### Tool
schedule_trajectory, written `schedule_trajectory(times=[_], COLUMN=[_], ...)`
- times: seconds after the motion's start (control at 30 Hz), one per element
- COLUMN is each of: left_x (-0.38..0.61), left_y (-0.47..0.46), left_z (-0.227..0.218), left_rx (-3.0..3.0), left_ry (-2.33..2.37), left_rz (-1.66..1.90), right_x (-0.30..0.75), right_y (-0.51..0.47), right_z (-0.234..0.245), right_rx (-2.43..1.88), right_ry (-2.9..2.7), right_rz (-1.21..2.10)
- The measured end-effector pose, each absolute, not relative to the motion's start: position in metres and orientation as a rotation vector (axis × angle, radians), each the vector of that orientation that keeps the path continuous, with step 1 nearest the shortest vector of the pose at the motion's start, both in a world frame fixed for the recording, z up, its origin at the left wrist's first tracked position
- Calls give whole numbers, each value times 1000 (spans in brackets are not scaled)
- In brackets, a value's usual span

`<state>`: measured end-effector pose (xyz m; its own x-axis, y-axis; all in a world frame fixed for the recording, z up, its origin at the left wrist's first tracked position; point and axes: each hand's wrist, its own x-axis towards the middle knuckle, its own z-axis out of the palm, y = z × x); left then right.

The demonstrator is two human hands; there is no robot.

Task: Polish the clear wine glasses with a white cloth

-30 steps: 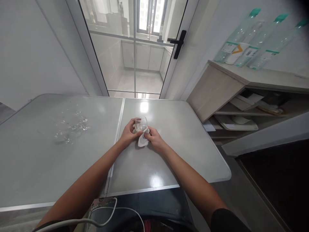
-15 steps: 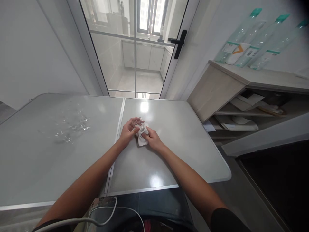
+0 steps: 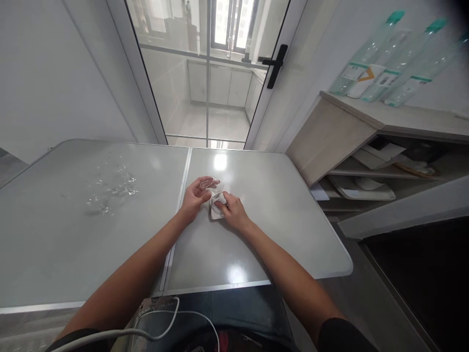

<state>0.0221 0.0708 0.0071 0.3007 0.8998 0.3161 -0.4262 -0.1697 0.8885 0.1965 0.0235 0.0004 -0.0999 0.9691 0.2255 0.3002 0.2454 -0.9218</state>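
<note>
My left hand cups a small clear glass near the middle of the grey table, its fingers curled around the glass. Just to the right, my right hand is closed on a small white cloth and presses it against the glass. The glass lies tilted between the two hands and most of it is hidden by fingers and cloth.
Several clear glasses stand on the table's left half. A wooden shelf unit with papers stands to the right, with plastic bottles on top. A glass door is behind the table. A white cable lies near my lap.
The glass, upright a second ago, has tipped down between my hands, and my right hand has worked the cloth up over it. The view has shifted slightly.
</note>
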Motion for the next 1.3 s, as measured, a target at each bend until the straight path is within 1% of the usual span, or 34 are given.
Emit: schedule_trajectory(times=[0.17,0.23,0.3,0.33,0.43,0.47,0.5,0.53,0.57,0.7,0.77,0.8,0.83,0.87,1.0,1.03,1.07,1.13,1.23,1.27,1.3], left_x=[23,22,22,22,22,22,22,21,20,15,13,13,13,14,19,20,21,20,19,18,18], left_y=[72,71,71,71,71,71,71,72,72,71,71,70,70,71,75,76,76,76,74,74,74], left_z=[3,3,3,4,6,6,7,7,7,6,6,6,5,5,2,2,1,1,1,1,0], left_rx=[1134,1101,1121,1146,1216,1226,1227,1217,1199,1073,1046,1049,1060,1078,1177,1192,1196,1173,1112,1097,1090], left_ry=[525,514,514,521,540,539,534,525,514,434,393,380,377,388,499,509,505,477,433,424,424], left_rz=[1249,1237,1226,1230,1270,1281,1288,1288,1280,1159,1103,1092,1094,1108,1251,1275,1284,1256,1162,1149,1149], right_x=[191,192,194,195,197,197,197,197,196,197,199,200,201,201,200,199,199,198,198,198,197], right_y=[25,25,24,24,23,24,24,24,24,23,22,22,22,22,24,25,25,25,22,22,21], right_z=[-5,-5,-5,-4,-3,-2,-2,-1,0,3,5,5,6,5,3,3,2,3,5,6,7], right_rx=[-928,-887,-934,-999,-1247,-1295,-1310,-1287,-1233,-914,-821,-808,-829,-893,-1279,-1316,-1312,-1205,-948,-890,-865], right_ry=[-1266,-1225,-1337,-1425,-1617,-1639,-1646,-1635,-1604,-1333,-1302,-1342,-1413,-1500,-1717,-1723,-1716,-1631,-1383,-1323,-1296], right_rz=[1578,1697,1611,1469,890,767,732,787,920,1667,1864,1879,1826,1699,880,793,809,1090,1690,1813,1868])
